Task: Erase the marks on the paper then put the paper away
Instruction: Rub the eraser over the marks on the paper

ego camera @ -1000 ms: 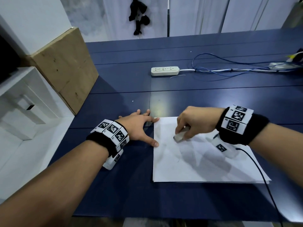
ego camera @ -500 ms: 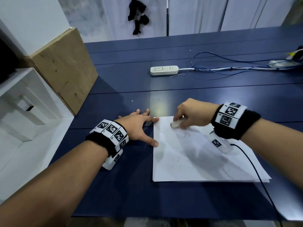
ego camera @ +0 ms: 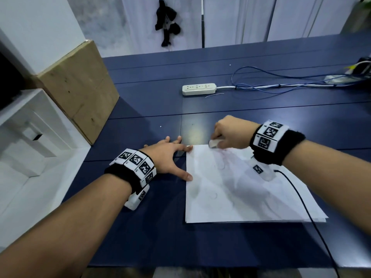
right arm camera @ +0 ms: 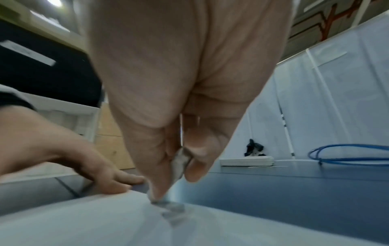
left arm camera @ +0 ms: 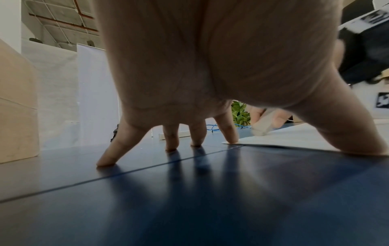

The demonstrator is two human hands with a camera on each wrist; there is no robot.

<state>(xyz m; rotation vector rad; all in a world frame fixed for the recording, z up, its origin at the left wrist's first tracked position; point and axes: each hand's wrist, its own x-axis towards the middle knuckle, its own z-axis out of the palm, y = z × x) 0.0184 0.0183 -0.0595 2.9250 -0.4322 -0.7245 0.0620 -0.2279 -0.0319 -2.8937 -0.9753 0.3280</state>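
While the paper [ego camera: 241,189] lies flat on the dark blue table [ego camera: 160,237], near its front edge, both hands work at the sheet's far left portion. The left hand [ego camera: 166,157] is spread wide, with its fingers straight and splayed and the palm raised off the surface. Its thumb tip presses on the left edge of the paper and its index fingertip presses on the far left corner; the left wrist view shows the remaining three fingertips [left arm camera: 171,144] resting on the bare table beside the sheet. This hand grasps nothing.

The right hand [ego camera: 232,133] is closed around a small pale eraser [ego camera: 213,143], pinched between the thumb and the curled fingers. The right wrist view shows the eraser [right arm camera: 179,164] clamped between the thumb and the fingertips, with its lower end in contact with the paper [right arm camera: 84,224] close to the far edge. A grey smudge [right arm camera: 170,208] lies on the sheet directly below the eraser. Faint marks [ego camera: 214,195] show elsewhere on the sheet.

Each wrist carries a black band with black-and-white coded tags, and a thin black cable [ego camera: 313,223] runs from the right wrist across the paper's right side. A white power strip [ego camera: 198,89] and blue cables [ego camera: 271,85] lie farther back on the table, well apart from the sheet.
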